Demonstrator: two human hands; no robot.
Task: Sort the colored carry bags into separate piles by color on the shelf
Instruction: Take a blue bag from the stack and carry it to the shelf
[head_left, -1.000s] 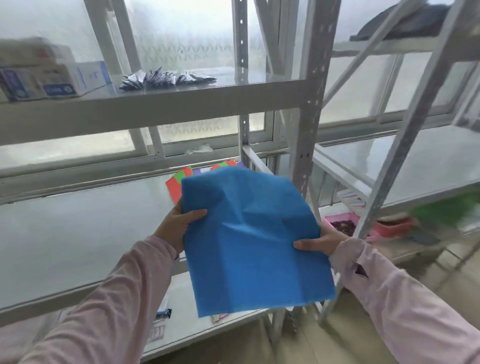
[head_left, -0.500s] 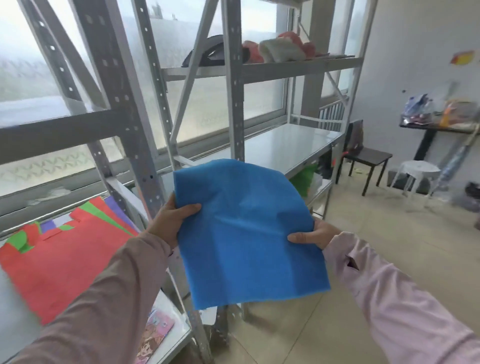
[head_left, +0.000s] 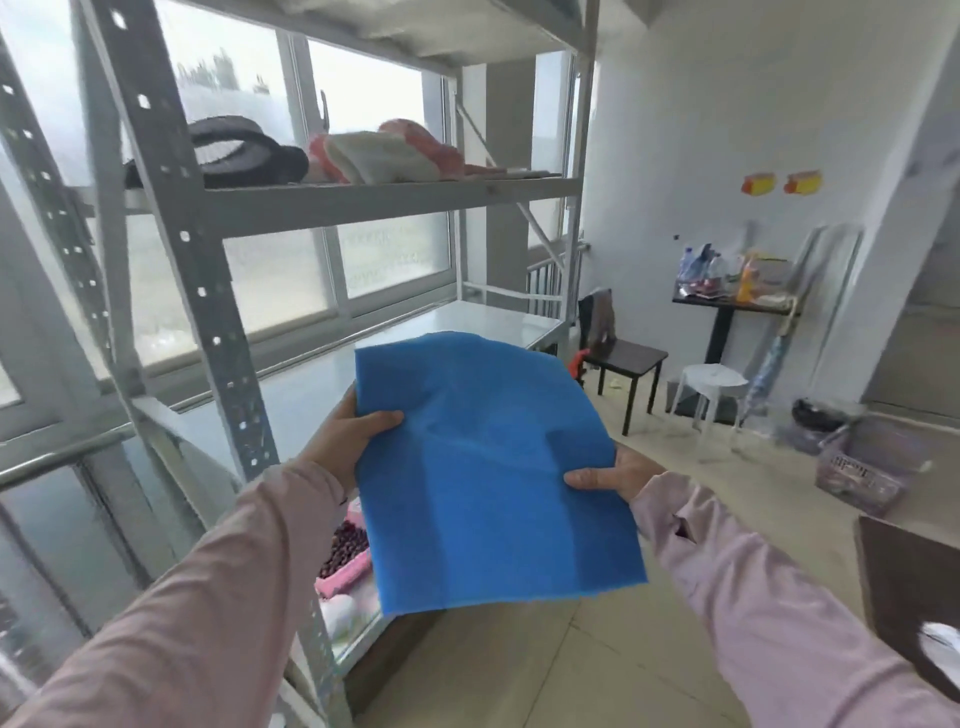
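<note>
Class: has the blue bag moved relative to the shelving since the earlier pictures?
Yes. The blue bag, held in both hands, has gone rightward along the shelving: it is now past the grey upright, over the bare middle shelf.

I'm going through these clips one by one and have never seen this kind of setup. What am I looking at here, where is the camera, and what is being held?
There is no machine here: a person in pink sleeves works with bare hands. The single camera sits on the person's head and looks forward and down, so both arms reach in from the bottom of the picture.

The left hand and the right hand each grip one side edge of a flat blue bag, held out in front of the chest.

To the left stands a grey metal shelf rack before a window. Its middle shelf, just beyond the bag, shows a bare pale surface. The shelf above carries a dark bundle and a pink and white bundle. No other coloured bags are in view. On the right, further back, are a small table, a dark chair and a white stool.
</note>
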